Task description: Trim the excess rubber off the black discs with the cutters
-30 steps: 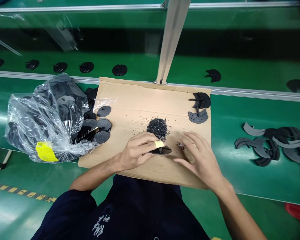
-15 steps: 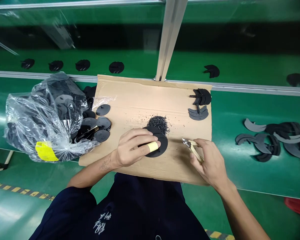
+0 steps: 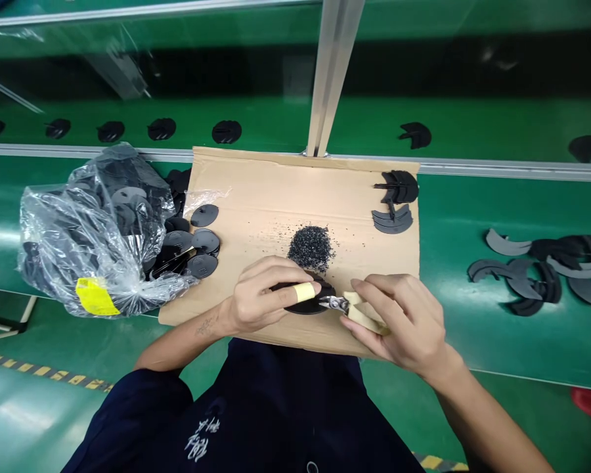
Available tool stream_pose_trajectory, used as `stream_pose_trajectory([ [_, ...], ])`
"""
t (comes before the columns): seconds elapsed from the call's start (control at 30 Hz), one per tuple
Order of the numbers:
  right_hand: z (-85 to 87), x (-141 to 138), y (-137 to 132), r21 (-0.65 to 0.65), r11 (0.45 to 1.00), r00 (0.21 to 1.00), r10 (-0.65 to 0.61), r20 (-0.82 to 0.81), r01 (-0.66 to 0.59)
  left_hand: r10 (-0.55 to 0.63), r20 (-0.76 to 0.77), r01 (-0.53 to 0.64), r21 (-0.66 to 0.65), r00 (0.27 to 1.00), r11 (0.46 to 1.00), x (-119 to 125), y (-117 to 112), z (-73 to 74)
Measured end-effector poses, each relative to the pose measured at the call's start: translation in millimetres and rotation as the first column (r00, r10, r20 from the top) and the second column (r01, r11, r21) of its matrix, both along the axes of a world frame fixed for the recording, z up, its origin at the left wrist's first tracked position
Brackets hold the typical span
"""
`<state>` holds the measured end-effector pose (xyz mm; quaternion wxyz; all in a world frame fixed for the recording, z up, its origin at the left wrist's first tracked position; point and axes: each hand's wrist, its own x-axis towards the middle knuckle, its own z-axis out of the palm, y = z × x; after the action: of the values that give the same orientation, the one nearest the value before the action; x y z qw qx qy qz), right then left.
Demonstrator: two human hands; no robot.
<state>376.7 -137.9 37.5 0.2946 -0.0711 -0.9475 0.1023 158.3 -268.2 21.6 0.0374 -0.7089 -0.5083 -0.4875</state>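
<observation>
My left hand (image 3: 263, 295), with yellow tape round one finger, grips a round black plastic piece (image 3: 308, 306) near the front of the cardboard sheet (image 3: 246, 177). In my right hand (image 3: 406, 318) is a pair of side cutters (image 3: 362, 314) with pale yellow handles. Their metal jaws reach the right edge of the black piece; whether they close on anything there is too small to tell. Just beyond the piece lies a heap of small black plastic bits (image 3: 310, 246). Fingers cover part of the piece.
A clear bag (image 3: 98, 243) of black discs lies at left, with loose discs (image 3: 205, 240) beside it. Curved black parts (image 3: 393, 220) sit at the cardboard's right corner, more parts (image 3: 526, 276) on the green bench. A metal post (image 3: 332, 79) stands behind; spaced pieces (image 3: 161, 129) lie beyond the rail.
My right hand has brought the side cutters left to the black piece. My left hand has drawn the piece slightly toward me and tilted it, off the heap of bits.
</observation>
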Motion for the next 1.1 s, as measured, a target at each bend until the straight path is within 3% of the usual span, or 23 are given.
stream_pose_trajectory([
  [0.2, 3.7, -4, 3, -0.017, 1.000, 0.999, 0.003, 0.038, -0.002, -0.099, 0.170, 0.118, -0.106, 0.980, 0.987, 0, -1, -0.4],
  [0.57, 7.5, -4, 9, -0.087, 0.995, 0.994, 0.050, 0.099, -0.041, -0.107, 0.152, 0.127, -0.127, 0.983, 0.984, -2, -1, 0.8],
  [0.77, 8.9, -6, 10, 0.056, 0.998, 0.992, 0.034, 0.118, -0.041, -0.095, 0.180, 0.124, -0.155, 0.979, 0.980, -1, 0, 1.7],
  [0.87, 7.0, -6, 11, 0.029, 0.998, 0.991, 0.057, 0.119, -0.061, -0.111, 0.190, 0.146, -0.180, 0.975, 0.973, -3, 0, 1.1],
  [0.97, 1.3, -7, 15, -0.069, 0.997, 0.990, 0.050, 0.133, -0.041, -0.089, 0.150, 0.124, -0.244, 0.985, 0.962, -6, 1, -1.9],
  [1.1, -9.6, -12, 20, -0.119, 0.992, 0.983, -0.009, 0.181, 0.030, -0.051, -0.099, 0.023, -0.271, 0.994, 0.962, -10, 5, -11.4],
])
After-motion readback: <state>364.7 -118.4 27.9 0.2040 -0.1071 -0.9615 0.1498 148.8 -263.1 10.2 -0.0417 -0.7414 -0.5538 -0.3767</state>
